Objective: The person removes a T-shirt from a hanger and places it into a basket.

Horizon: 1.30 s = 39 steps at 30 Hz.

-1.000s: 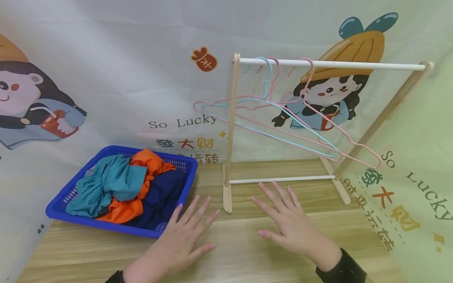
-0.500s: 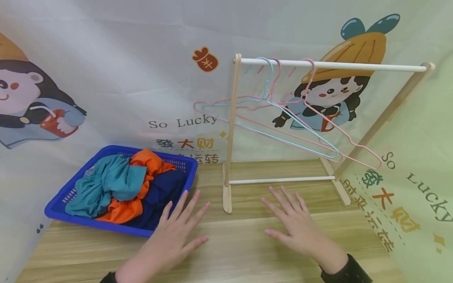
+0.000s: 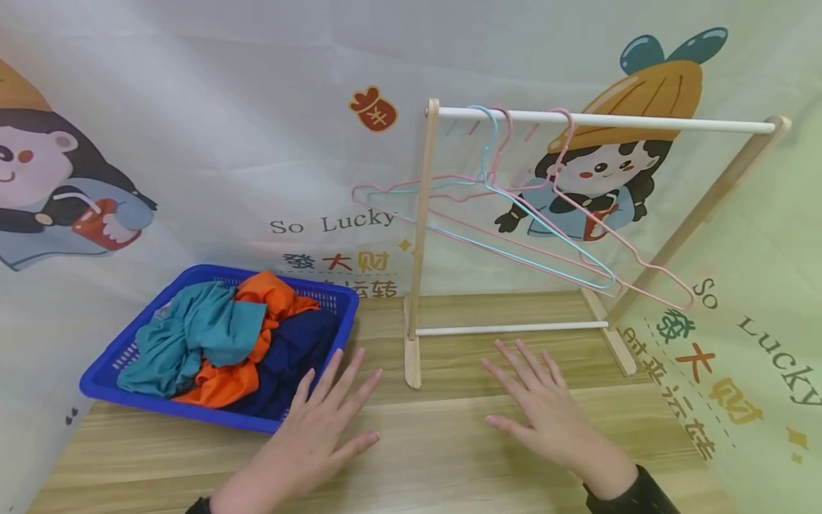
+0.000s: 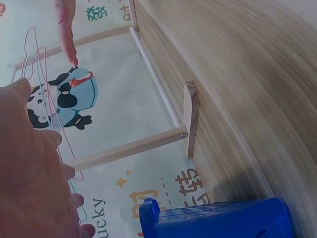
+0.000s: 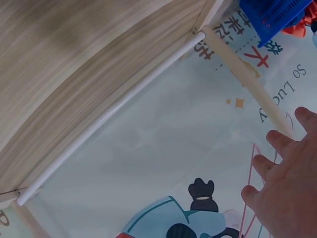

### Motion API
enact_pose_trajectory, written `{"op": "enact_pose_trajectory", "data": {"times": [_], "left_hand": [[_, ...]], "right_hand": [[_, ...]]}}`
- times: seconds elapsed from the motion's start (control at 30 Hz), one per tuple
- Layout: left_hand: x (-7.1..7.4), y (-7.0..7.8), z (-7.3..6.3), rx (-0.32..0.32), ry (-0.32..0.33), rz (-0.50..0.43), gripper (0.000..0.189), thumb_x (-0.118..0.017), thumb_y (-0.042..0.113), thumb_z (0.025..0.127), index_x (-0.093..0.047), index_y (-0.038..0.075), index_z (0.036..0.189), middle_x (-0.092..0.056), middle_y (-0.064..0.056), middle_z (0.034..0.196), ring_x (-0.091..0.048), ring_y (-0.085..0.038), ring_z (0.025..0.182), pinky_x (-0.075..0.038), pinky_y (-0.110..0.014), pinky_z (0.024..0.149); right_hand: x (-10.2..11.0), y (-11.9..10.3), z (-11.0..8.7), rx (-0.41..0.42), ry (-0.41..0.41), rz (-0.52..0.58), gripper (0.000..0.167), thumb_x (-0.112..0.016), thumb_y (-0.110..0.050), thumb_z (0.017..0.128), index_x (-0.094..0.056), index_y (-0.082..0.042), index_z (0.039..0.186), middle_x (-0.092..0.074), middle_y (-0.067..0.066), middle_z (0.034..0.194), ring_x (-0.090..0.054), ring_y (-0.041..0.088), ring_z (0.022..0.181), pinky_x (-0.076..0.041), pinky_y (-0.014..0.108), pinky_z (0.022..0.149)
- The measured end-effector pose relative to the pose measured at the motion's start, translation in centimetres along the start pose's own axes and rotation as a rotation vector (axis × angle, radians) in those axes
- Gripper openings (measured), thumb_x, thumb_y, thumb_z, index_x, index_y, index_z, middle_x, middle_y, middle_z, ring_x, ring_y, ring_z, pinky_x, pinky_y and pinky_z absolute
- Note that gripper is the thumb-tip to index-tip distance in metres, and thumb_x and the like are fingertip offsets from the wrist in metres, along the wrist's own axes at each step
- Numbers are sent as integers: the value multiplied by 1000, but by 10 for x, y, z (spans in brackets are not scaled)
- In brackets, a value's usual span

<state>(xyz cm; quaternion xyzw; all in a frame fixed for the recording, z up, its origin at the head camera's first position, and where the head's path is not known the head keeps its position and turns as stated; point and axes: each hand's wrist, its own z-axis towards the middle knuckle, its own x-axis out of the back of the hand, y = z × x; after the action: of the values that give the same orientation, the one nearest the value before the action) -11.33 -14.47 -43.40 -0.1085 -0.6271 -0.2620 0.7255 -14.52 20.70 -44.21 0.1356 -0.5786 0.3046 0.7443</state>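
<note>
My left hand [image 3: 321, 425] is held with fingers spread and straight, overlapping the front right corner of a blue plastic basket [image 3: 183, 408] in the head view. Nothing is in its grasp. In the basket lie crumpled clothes: a teal garment [image 3: 193, 335], an orange one [image 3: 226, 385] and a navy one [image 3: 298, 353]. My right hand [image 3: 546, 414], also spread and holding nothing, is in front of a small wooden clothes rack [image 3: 420, 235]. From the rack's white top bar [image 3: 668, 123] hang a light blue hanger [image 3: 546, 223] and two pink hangers [image 3: 632, 248].
Under everything is a wood-grain tabletop [image 3: 417, 457]. A printed cloth backdrop [image 3: 257, 93] rises behind the basket and rack and runs along the right side. The rack's left foot [image 3: 413, 364] stands between the hands, and a white lower bar [image 3: 514, 328] joins its two sides.
Both hands have drifted apart slightly, the left one leftward and the right one rightward, with fingers still spread. The basket, clothes, rack and hangers stay where they were.
</note>
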Motion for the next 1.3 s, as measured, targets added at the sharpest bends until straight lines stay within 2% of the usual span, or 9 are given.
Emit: {"op": "enact_pose_trajectory", "data": {"times": [0.17, 0.53, 0.77, 1.0, 1.3], "left_hand": [[-1, 1, 0, -8, 13, -3, 72, -40, 60, 93, -6, 35, 151, 7, 4, 160, -1, -34, 146, -11, -66, 109], [-4, 4, -1, -11, 14, -19, 71, -38, 61, 94, -7, 35, 152, 5, 3, 160, -2, -35, 146, -11, -66, 108], [-4, 4, 0, -1, 26, -24, 71, -39, 61, 93, -7, 35, 151, 4, 4, 160, -3, -35, 146, -12, -66, 108], [-5, 3, -4, 32, -9, -51, 71, -39, 61, 93, -7, 37, 151, 5, 6, 160, 4, -29, 147, -8, -65, 109], [-5, 4, -3, 22, -9, -74, 71, -39, 61, 93, -7, 36, 151, 5, 5, 160, 6, -29, 147, -8, -65, 109]], "right_hand": [[1, 2, -1, -10, 14, -2, 72, -51, -54, 90, -28, -22, 150, -9, 3, 160, -5, 32, 146, 10, 49, 115], [2, 3, -5, -36, -6, 12, 72, -54, -51, 90, -25, -25, 151, -8, 2, 160, -4, 31, 146, 7, 51, 115], [2, 4, -4, -39, -3, 12, 72, -54, -50, 90, -27, -23, 150, -9, 2, 160, -6, 32, 146, 7, 51, 115], [0, 1, -4, -38, -3, 26, 71, -53, -50, 91, -24, -25, 151, -8, 1, 160, -7, 32, 146, 7, 51, 115], [0, 1, -5, -34, 15, 30, 70, -54, -49, 90, -27, -23, 150, -10, 1, 160, -9, 33, 145, 5, 52, 115]]}}
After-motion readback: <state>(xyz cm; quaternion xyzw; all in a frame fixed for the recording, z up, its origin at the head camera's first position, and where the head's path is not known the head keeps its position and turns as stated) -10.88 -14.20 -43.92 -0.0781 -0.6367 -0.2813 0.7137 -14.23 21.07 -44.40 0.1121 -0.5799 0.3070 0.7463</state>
